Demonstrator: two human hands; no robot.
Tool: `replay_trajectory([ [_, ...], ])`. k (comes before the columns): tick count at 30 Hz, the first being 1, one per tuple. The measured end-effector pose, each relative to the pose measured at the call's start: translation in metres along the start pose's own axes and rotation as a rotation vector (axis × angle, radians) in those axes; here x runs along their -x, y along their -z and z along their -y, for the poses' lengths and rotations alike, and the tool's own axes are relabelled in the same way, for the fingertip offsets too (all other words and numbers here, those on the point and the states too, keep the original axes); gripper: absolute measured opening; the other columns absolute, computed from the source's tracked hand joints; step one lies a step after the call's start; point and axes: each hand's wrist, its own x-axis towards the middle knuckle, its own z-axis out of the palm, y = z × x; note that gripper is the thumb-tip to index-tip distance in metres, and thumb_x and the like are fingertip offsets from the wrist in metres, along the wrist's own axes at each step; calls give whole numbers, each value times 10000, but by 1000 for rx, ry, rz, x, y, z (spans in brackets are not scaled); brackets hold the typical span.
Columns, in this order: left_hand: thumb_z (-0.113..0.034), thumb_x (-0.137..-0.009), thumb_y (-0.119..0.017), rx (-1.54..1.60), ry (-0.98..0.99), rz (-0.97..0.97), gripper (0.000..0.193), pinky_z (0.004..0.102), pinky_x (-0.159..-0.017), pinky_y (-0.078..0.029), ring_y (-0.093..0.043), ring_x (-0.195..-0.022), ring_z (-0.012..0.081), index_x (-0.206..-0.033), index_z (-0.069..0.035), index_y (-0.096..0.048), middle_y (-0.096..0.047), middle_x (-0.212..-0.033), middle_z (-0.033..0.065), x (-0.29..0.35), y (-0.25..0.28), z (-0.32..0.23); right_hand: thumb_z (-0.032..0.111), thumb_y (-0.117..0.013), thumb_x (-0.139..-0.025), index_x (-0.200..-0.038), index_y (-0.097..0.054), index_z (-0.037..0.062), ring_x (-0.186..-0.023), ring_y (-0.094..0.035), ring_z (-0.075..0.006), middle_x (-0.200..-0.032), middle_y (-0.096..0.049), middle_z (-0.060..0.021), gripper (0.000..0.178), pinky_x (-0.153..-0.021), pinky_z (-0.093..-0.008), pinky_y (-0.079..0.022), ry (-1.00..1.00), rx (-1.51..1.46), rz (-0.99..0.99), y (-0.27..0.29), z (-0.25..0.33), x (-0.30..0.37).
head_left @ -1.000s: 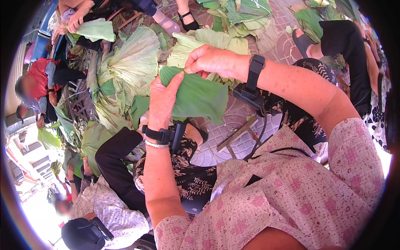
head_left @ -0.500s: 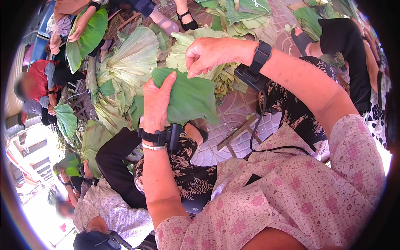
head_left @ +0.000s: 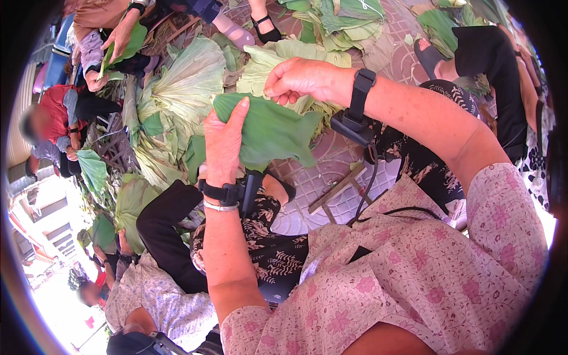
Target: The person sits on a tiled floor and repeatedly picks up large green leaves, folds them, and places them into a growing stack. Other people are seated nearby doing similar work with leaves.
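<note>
A large green lotus leaf (head_left: 275, 130), folded over on itself, hangs in front of me. My left hand (head_left: 222, 139) grips its left end, the thumb pressed along the front face and the fingers behind. Above the leaf's upper edge, my right hand (head_left: 302, 83) is closed in a pinch, with its fingertips at or just over that edge. Whatever lies between those fingertips is too small to make out. Each wrist wears a black strap with a device on it.
Pale, wilted leaves (head_left: 186, 83) lie heaped beyond my hands, with another leaf stack (head_left: 349, 21) at the far side. A wooden frame (head_left: 337, 192) stands on the paving near my feet. People sit close by, and a co-worker's hand (head_left: 121, 35) holds a leaf at far left.
My right hand has shifted slightly down, its fingers pinched closer together. The leaf's free right end has swung outward to the right. A co-worker's leaf at far left has moved.
</note>
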Motion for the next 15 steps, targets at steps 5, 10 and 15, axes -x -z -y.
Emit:
replay_trajectory([
  [5,-132,-902,-697,-14,32,-40,112,249,-652,-494,-591,-713,65,-949,-34,-667,-671,-844,3,2,3,-8,151,-671,-867,-883,-688,44,-672,-610,-98,-799,-681,-38,109,-611,-243,-498,1,299,-7,19,12,4],
  [10,-128,-899,-699,-43,64,-19,105,243,-636,-489,-590,-703,63,-931,-31,-672,-672,-834,4,2,4,-6,171,-681,-861,-886,-692,23,-667,-608,-104,-787,-674,-36,150,-605,-246,-493,138,459,142,6,28,12],
  [15,-127,-901,-696,-96,89,13,104,234,-626,-483,-581,-691,56,-928,-29,-671,-672,-830,-1,0,4,1,178,-691,-858,-890,-693,21,-683,-613,-108,-775,-666,-33,160,-612,-246,-493,194,361,138,-3,22,12],
])
